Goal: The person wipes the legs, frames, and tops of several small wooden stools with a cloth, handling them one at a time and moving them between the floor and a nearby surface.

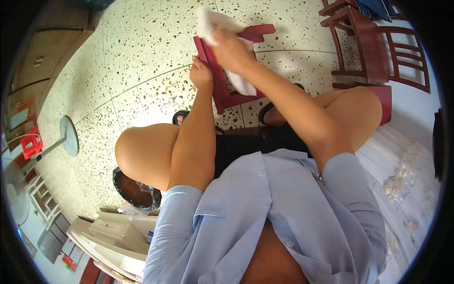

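Observation:
Between my feet on the floor stands a dark red wooden frame [217, 78], which looks like a small stool or chair; my arm and a cloth cover part of it. My left hand [201, 75] has its fingers closed on the frame's left edge. A white cloth [244, 84] is bunched in my right hand [232, 51], slightly blurred, and lies against the frame. One end of the cloth sticks up past the fingers, and the other hangs down inside the frame toward its near bar.
Dark red wooden chairs [366, 47] stand at the far right. A grey round fan base [69, 136] sits at left, near a red plastic stool [31, 143]. By my left knee is a lined waste bin [130, 189]. White lacy fabric [402, 175] hangs at right.

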Demonstrator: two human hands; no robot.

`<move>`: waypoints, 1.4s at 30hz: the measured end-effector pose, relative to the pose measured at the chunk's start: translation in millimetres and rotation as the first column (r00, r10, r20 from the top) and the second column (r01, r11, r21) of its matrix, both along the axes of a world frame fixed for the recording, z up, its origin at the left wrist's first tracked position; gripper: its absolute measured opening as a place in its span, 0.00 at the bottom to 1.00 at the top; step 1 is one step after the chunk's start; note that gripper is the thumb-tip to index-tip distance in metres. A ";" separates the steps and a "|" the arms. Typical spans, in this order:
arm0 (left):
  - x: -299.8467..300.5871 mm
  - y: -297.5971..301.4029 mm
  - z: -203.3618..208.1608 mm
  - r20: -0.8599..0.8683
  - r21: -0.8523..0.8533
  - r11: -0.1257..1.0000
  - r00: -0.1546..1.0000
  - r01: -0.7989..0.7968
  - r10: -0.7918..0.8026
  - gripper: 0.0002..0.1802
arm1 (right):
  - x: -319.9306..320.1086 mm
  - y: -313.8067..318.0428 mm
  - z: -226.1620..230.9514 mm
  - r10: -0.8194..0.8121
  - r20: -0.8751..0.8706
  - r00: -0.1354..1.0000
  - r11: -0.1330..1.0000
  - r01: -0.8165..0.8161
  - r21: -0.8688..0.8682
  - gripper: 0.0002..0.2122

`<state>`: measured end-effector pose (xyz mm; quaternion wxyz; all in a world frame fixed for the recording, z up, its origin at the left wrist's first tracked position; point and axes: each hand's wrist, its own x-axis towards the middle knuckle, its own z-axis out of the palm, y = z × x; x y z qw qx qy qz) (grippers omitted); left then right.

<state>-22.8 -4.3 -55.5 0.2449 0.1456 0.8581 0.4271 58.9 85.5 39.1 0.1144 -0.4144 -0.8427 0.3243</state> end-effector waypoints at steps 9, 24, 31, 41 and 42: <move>-7.9 -0.6 -19.5 -0.005 0.005 0.999 0.999 -0.043 0.043 0.40 | 23.8 54.7 -69.7 0.244 0.220 0.944 0.907 -0.303 0.294 0.29; -9.6 -0.1 -9.1 0.192 -0.018 0.998 0.979 -0.068 0.070 0.37 | 118.2 147.1 -114.5 -0.774 -0.202 0.600 0.478 0.345 -0.808 0.22; -1.8 13.3 2.9 0.669 0.140 0.978 0.743 -0.152 0.020 0.35 | 131.4 172.8 -123.9 -0.850 -0.050 0.525 0.346 0.484 -0.804 0.19; -25.2 -4.1 83.8 0.671 0.579 0.746 0.712 -0.330 -0.206 0.33 | 93.4 134.9 20.6 -0.644 -0.472 0.602 0.708 0.236 -0.665 0.17; -20.9 -3.2 89.8 0.652 0.608 0.722 0.727 -0.330 -0.218 0.33 | 96.2 132.5 25.2 -0.661 -0.475 0.580 0.707 0.271 -0.653 0.17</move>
